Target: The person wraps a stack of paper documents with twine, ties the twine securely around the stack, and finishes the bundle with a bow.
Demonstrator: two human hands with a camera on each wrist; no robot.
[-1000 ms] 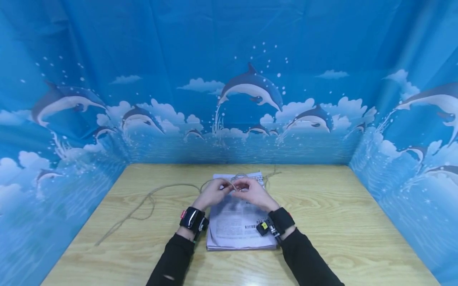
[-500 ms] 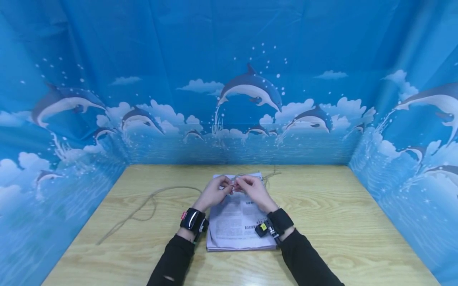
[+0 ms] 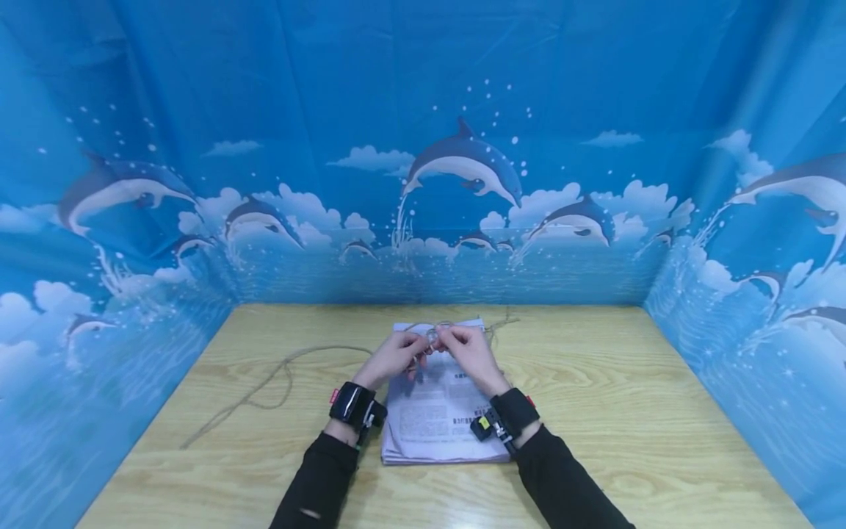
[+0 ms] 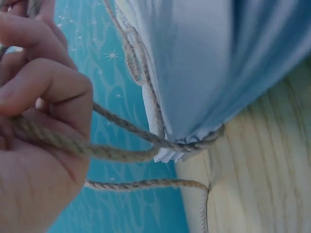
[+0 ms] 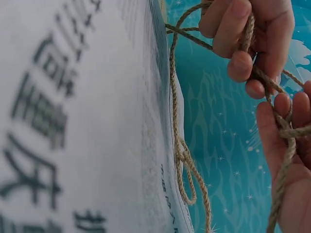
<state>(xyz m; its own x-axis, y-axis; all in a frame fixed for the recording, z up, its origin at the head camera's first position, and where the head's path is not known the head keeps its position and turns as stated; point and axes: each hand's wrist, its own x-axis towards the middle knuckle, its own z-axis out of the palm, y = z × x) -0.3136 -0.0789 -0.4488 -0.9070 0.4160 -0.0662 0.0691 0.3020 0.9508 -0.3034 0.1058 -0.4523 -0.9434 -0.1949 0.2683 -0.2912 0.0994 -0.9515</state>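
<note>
A stack of newspapers (image 3: 429, 419) lies on the table, with tan twine (image 4: 160, 104) running around its far part. Over the far end of the stack, my left hand (image 3: 394, 358) and right hand (image 3: 471, 358) hold twine close together. In the left wrist view, strands pass through the curled fingers of the left hand (image 4: 46, 97) and lead to the stack's edge. The right wrist view shows the left hand (image 5: 243, 43) gripping the twine above, while the right hand (image 5: 294, 189) holds crossed strands at its fingers, one strand hanging across the palm. A small loop (image 5: 187, 179) hangs beside the stack.
A long loose length of twine (image 3: 264, 378) trails over the wooden table (image 3: 628, 411) to the left. Another twine end (image 3: 507, 321) lies past the stack's far right corner. Blue dolphin-print curtains (image 3: 423, 272) enclose the table's back and sides.
The hands stay over the far end of the papers, fingers working the twine. My left hand's fingers have shifted downward, and a small twine loop now shows between the hands.
</note>
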